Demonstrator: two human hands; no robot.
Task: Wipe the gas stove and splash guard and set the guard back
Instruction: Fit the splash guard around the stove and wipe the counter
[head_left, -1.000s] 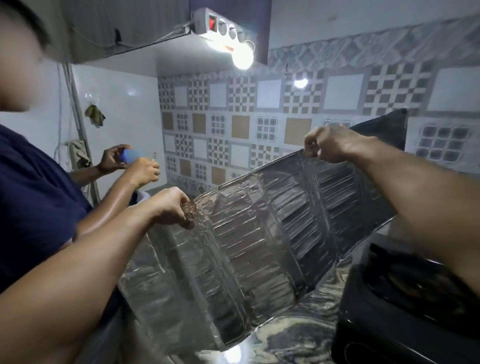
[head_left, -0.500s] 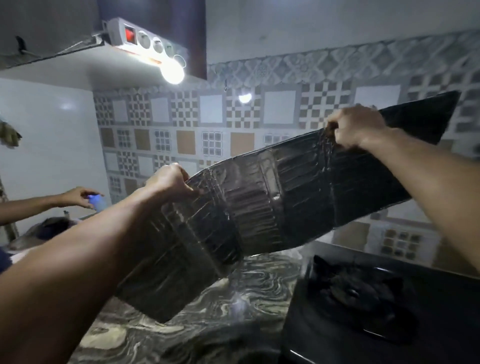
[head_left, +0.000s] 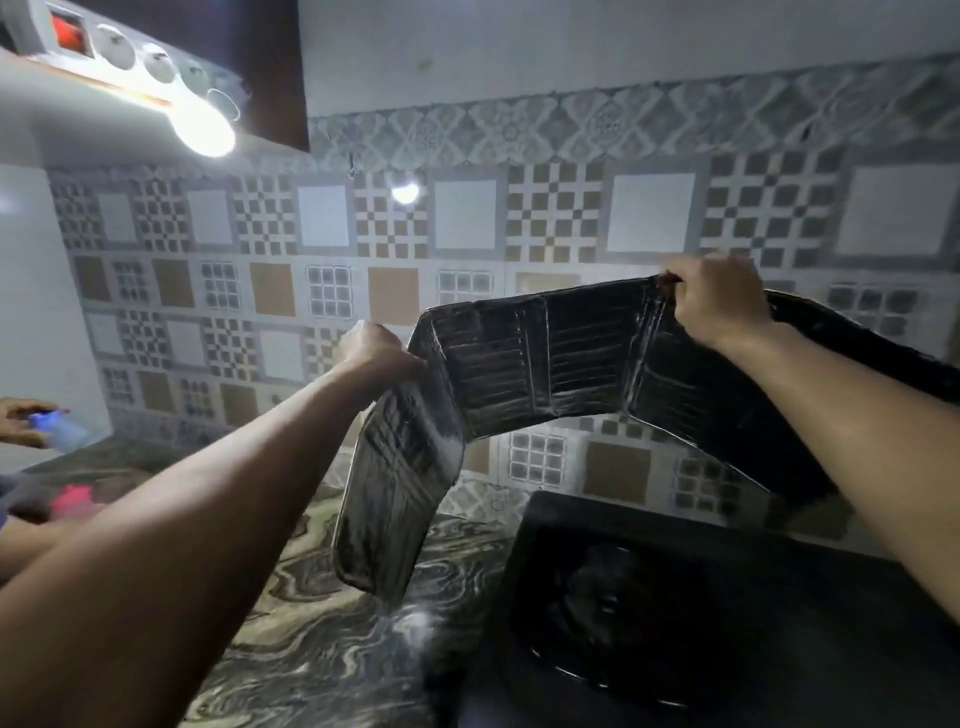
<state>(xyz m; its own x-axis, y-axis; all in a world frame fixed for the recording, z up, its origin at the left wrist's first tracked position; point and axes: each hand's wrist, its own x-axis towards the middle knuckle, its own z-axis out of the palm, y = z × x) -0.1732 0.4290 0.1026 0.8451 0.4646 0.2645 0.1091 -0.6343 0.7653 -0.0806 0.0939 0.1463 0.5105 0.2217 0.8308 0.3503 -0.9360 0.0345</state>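
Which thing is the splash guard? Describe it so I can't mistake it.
Look in front of the patterned tile wall, above the black gas stove. The splash guard is the dark, creased foil sheet folded into panels, gripped along its top edge by the left hand and right hand.

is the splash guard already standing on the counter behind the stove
No, the splash guard hangs in the air above the stove, gripped along its top edge by the left hand and right hand.

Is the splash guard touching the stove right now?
Apart. In the head view both hands hold the guard up by its top edge, and wall tiles show in the gap between its bottom edge and the stove.
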